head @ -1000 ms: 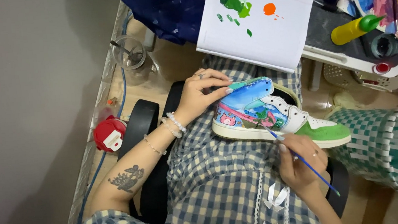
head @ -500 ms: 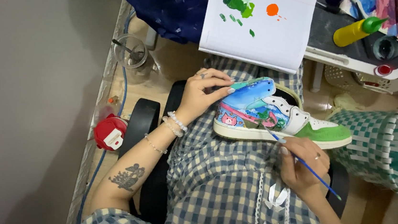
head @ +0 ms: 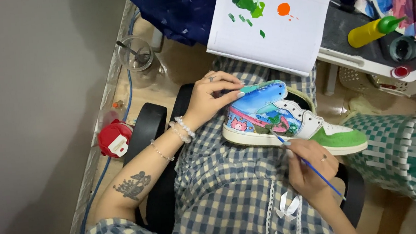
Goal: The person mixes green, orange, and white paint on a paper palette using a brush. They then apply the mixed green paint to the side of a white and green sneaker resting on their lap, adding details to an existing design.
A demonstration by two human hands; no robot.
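On the lap, the painted sneaker [head: 288, 117] is steadied by the left hand [head: 211, 99], closed on its heel at 9 o'clock. The right hand [head: 310, 166] pinches a thin blue paintbrush [head: 305, 162], tip touching the side panel; heel, side and toe already look coloured, while the white lace area remains bare.

Matt painted leather shoe [head: 288, 117], checked cloth dress [head: 224, 191], white paper pad [head: 281, 35]
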